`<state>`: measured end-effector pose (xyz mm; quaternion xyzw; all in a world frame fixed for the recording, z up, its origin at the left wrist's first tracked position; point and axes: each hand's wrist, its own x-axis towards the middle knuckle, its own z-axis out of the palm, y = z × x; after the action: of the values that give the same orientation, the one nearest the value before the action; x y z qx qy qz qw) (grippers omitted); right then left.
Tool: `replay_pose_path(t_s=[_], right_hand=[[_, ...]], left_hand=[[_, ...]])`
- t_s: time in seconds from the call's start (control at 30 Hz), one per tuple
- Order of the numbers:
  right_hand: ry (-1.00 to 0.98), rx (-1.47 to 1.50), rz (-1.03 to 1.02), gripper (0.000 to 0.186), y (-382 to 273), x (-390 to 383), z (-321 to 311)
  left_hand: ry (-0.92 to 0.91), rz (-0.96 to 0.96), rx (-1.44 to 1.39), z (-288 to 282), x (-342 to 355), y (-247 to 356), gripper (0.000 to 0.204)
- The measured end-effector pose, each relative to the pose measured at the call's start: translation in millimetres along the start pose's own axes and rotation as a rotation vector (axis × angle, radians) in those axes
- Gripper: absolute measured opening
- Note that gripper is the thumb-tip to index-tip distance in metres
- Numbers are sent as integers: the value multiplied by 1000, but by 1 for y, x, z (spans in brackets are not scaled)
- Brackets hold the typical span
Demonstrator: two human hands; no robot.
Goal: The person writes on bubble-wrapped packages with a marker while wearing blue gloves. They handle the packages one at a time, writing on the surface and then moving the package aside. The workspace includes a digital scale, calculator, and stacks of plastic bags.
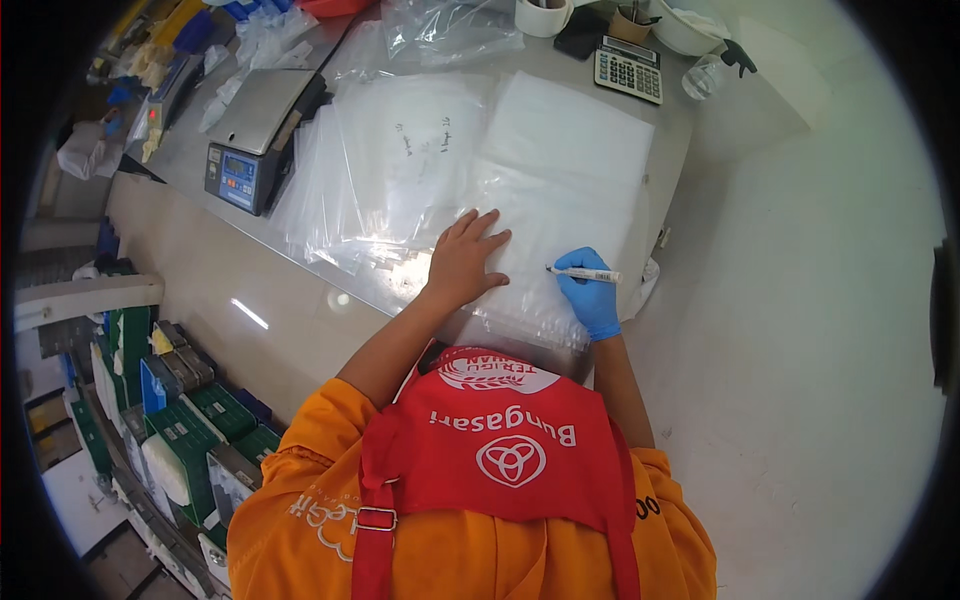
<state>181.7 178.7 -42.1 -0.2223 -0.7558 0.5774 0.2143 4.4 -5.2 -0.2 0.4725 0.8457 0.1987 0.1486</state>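
A stack of clear plastic bags (560,140) lies near the steel table's front edge. My bare left hand (467,257) rests open on the stack, fingers spread. My right hand (590,298), in a blue glove, grips a white marker (603,275), its tip at the top bag's surface just right of my left fingers. To the left, more clear bags (355,180) lie fanned out, some with dark handwriting on the upper one.
A scale (255,120) sits left of the bags. Behind them are a calculator (628,70), a white mug (540,17), a bowl (680,25) and a spray bottle (704,78). Green crates (185,445) stand at lower left. A pale wall (800,330) borders the right.
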Motion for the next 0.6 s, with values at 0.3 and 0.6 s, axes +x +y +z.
replay_pose_path(t_s=[0.3, 0.6], right_hand=[[27, -20, 25, 8, 0, -4, 2], [87, 13, -2, 9, 0, -5, 0]], left_hand=[[8, 0, 2, 0, -2, 2, 74], [-2, -8, 24, 0, -2, 1, 75]])
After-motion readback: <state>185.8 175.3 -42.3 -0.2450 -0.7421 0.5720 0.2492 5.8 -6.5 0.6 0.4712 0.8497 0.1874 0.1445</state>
